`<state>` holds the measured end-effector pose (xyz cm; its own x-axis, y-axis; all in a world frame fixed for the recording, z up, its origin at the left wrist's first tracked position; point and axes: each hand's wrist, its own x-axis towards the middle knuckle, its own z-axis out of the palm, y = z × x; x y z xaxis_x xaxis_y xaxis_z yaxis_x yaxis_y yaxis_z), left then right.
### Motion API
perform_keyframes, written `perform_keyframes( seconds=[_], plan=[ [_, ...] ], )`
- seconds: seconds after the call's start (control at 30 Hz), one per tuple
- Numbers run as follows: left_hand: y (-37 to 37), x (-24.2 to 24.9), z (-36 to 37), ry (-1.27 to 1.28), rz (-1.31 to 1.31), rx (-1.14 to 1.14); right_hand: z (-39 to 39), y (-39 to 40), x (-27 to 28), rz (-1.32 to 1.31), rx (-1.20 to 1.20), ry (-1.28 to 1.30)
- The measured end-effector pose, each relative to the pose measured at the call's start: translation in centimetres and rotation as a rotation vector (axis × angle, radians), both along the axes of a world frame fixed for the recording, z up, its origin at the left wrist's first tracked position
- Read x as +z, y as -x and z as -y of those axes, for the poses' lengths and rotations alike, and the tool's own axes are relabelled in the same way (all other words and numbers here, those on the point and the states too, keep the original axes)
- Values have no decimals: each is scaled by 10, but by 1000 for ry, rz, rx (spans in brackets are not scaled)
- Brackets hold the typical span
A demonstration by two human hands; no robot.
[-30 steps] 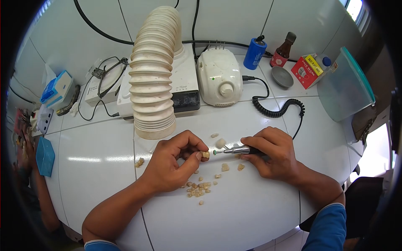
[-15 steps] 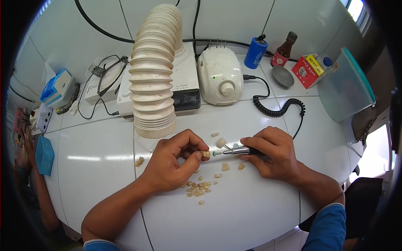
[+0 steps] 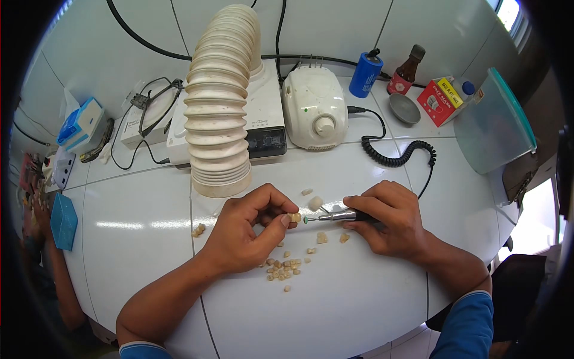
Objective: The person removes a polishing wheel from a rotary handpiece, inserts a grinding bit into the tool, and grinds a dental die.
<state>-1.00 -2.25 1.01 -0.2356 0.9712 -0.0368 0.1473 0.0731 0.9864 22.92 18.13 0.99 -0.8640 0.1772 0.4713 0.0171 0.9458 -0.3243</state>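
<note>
White tiles cover the wall [image 3: 335, 30], and below it a pale, glossy table [image 3: 353, 311] spreads out under both hands. Near the middle, the left hand [image 3: 254, 230] is closed in a pinch, thumb and fingertips gripping a small yellowish piece [image 3: 294, 218] shaped like teeth. The right hand [image 3: 388, 218] is closed around a slim drill [image 3: 341, 216] with a metal front and a dark rear; its green tip [image 3: 306, 219] points at the piece and sits just beside it, with a narrow gap between them. Just behind the drill lies a whitish knob [image 3: 315, 203] on a thin stem. In front of the hands, a loose cluster of small yellowish bits [image 3: 284, 269] rests on the table, and 2 larger chunks [image 3: 322, 238] [image 3: 344, 238] lie near the drill. Farther back, a ribbed white hose [image 3: 218, 107] bends down in front of a white machine [image 3: 270, 107], beside a rounded control box [image 3: 314, 110] with a knob and a green light. From that box's side runs a coiled black cord [image 3: 400, 157]. To the right stand a blue can [image 3: 365, 75], a brown bottle [image 3: 406, 70], a gray dish [image 3: 405, 109], a red and yellow mask box [image 3: 438, 103] and a clear bin [image 3: 493, 125]. At the far left, beyond a blue tray [image 3: 64, 221], another person's arm [image 3: 63, 278] shows.
</note>
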Motion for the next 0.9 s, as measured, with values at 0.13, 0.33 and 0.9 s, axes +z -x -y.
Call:
perform_keyframes(
  seconds=[0.13,0.33,0.9],
  plan=[
    [0,-3,0,-18,-22,8,0,1,0,-24,5,13],
    [1,-3,-2,-21,-130,-1,0,1,0,-24,3,22],
    [-5,-6,-3,-103,-200,78,1,-1,1,5,-35,10]
  ],
)
